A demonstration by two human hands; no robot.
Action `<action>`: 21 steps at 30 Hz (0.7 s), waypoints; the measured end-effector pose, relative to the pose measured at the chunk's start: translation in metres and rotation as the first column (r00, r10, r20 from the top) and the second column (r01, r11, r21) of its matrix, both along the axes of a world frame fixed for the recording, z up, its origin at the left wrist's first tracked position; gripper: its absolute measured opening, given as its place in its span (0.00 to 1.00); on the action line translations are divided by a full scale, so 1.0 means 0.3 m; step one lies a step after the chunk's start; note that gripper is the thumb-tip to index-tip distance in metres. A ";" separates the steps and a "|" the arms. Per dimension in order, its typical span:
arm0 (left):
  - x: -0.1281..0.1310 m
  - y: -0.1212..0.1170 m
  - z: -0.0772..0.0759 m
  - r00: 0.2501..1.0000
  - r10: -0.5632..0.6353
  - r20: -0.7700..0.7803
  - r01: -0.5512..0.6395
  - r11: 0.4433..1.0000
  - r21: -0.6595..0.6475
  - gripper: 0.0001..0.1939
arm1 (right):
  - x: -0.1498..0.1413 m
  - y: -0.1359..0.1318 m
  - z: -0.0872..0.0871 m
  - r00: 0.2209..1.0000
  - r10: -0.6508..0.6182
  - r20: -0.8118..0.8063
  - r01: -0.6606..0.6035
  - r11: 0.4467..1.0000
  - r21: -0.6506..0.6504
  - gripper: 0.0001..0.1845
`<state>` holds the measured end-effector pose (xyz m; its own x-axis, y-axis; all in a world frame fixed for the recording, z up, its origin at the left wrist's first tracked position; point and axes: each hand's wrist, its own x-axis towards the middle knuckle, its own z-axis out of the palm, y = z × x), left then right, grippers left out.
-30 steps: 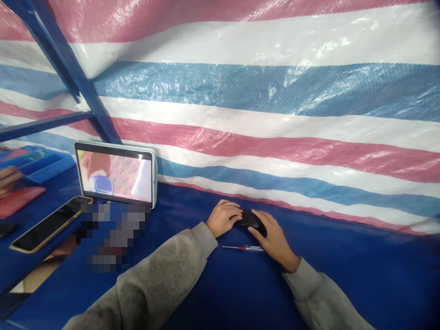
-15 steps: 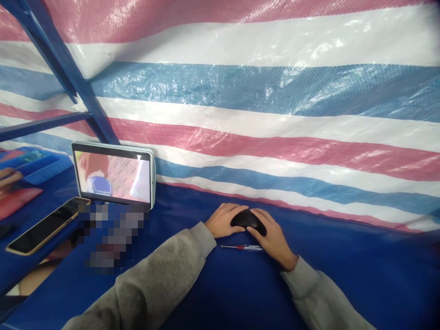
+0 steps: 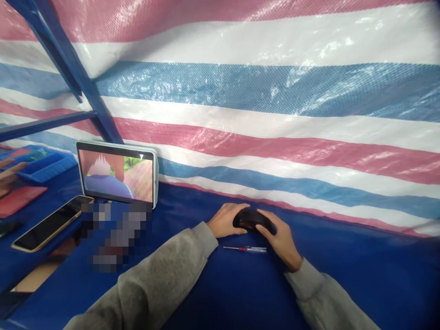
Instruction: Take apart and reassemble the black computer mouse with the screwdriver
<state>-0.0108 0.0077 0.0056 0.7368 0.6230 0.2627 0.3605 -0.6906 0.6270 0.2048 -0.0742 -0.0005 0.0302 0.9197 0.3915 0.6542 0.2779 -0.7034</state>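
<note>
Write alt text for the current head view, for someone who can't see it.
A person's left hand and right hand hold opposite ends of a black mouse at a blue table. A small screwdriver lies nearer the viewer; off to the left are a phone and an upright tablet, with a striped sheet behind.

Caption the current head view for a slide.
Both hands hold a mouse, a screwdriver lying before it on the blue table, a lit tablet standing at left.

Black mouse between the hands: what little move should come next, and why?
Maybe let the right hand reach for the screwdriver: its clear handle lies close by, and the left hand also grips the black mouse.
</note>
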 end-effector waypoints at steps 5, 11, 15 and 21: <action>-0.001 -0.005 -0.002 0.998 0.046 0.053 -0.049 0.997 0.054 0.27 | 0.002 0.013 -0.014 0.991 -0.132 -0.017 0.131 0.991 -0.016 0.25; 0.004 0.012 -0.021 0.968 0.211 0.137 -0.216 0.976 0.021 0.18 | 0.007 0.020 -0.024 0.979 -0.203 0.002 0.203 0.979 0.007 0.28; 0.006 0.024 -0.020 0.947 0.271 0.171 -0.268 0.963 -0.040 0.18 | 0.004 0.023 -0.025 0.983 -0.172 0.063 0.169 0.984 0.051 0.27; 0.009 0.018 -0.008 0.928 0.342 0.150 -0.343 0.939 -0.017 0.18 | 0.007 0.031 -0.042 0.984 -0.086 0.154 0.075 0.994 0.075 0.22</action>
